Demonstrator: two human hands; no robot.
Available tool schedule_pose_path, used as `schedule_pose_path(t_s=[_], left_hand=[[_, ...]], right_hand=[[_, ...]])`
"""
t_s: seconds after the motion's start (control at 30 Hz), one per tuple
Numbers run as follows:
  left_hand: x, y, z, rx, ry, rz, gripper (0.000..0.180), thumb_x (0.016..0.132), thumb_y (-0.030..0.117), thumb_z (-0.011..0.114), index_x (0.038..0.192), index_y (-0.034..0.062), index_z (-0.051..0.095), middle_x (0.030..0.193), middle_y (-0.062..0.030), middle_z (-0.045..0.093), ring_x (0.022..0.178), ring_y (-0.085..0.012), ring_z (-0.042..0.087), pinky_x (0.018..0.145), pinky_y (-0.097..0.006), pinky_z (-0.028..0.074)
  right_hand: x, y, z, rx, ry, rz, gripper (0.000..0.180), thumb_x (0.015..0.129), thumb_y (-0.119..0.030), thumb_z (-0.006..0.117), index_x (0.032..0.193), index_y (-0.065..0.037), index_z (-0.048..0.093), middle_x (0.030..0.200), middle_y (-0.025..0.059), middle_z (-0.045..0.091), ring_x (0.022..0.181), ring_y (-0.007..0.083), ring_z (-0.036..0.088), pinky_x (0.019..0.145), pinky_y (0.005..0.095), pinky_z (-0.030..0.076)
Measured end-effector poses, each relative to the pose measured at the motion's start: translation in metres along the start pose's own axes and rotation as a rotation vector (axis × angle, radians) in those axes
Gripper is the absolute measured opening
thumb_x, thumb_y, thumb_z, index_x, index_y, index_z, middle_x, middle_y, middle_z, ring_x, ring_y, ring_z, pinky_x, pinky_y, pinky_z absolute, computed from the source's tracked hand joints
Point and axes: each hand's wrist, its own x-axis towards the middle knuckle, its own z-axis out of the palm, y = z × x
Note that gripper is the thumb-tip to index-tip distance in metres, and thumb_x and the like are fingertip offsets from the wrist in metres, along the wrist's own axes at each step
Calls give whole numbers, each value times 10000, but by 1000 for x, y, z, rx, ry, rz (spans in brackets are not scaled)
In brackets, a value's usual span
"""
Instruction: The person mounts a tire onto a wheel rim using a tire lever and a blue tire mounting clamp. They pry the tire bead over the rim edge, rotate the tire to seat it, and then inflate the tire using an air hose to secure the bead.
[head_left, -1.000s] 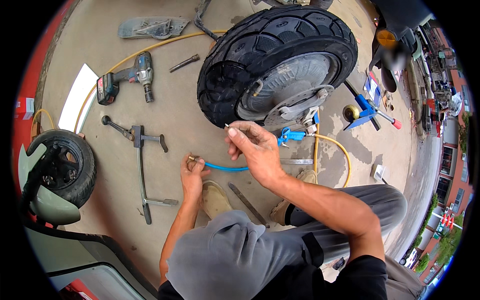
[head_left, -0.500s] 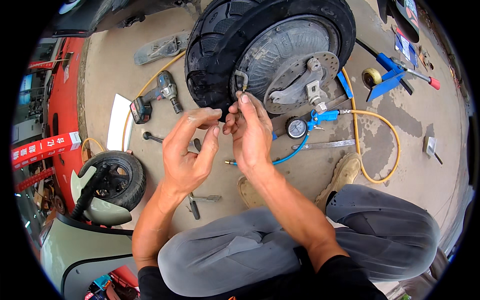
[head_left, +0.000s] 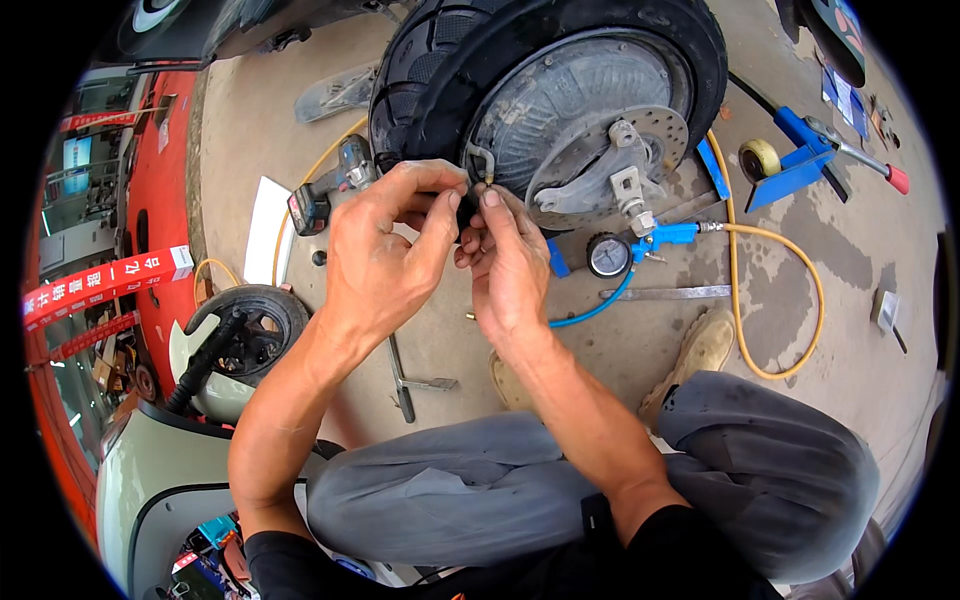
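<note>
A black-tyred wheel (head_left: pixel 440 75) with a grey metal hub (head_left: pixel 560 90) and a drilled brake disc (head_left: pixel 570 190) is in front of me. From its rim a bent metal valve stem (head_left: pixel 483 158) points down toward my hands. My right hand (head_left: pixel 508 270) is closed at the stem's lower end, thumb and fingers pinched at its tip. My left hand (head_left: pixel 385 260) is beside it, thumb and forefinger brought together near the tyre; anything between them is too small or hidden to tell. A blue inflator gun with a round gauge (head_left: pixel 608 256) lies right of my right hand.
A yellow air hose (head_left: pixel 822 290) loops on the right, near a blue stand with a red-tipped handle (head_left: pixel 790 165). A cordless impact wrench (head_left: pixel 335 185) lies left of the wheel. A smaller wheel (head_left: pixel 262 335) and a pale green scooter body (head_left: pixel 165 480) are at left. A flat metal bar (head_left: pixel 670 293) lies near my shoe.
My left hand has moved up and right, close to my right hand, its thumb and forefinger closing together. My right hand stays at the valve stem's end. The whole view has shifted slightly.
</note>
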Motion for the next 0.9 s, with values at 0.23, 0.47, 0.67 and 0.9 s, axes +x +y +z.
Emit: schedule_pose_path(t_s=[0.23,0.47,0.67,0.9], left_hand=[[-6,-16,7,48,79,-110,141,961,68,718,1071,-13,752,604,-75,664,526,-85,602,519,-270,459],[-8,-23,15,7,19,-127,129,955,63,708,1055,-9,748,672,-119,714,561,-131,669,562,-296,523],[-6,-29,19,35,-3,-78,180,981,79,700,1113,-35,744,669,-92,700,595,-99,651,576,-273,518],[-7,-19,25,231,2,-4,280,965,145,724,1185,-26,750,551,-95,534,497,-92,490,497,-309,415]], right_hand=[[0,-3,8,-1,-1,1,321,1047,-303,725,1214,-28,719,791,-21,550,654,85,514,567,281,467],[7,-3,-9,78,-197,39,367,1105,-312,598,1347,-42,650,756,-32,504,697,105,478,689,300,426],[7,-3,-20,176,-286,55,389,1104,-266,521,1409,-33,584,936,19,638,868,150,578,813,330,457],[6,-3,-23,184,-271,89,318,1113,-240,520,1345,-44,615,1044,33,697,964,146,643,919,331,511]])
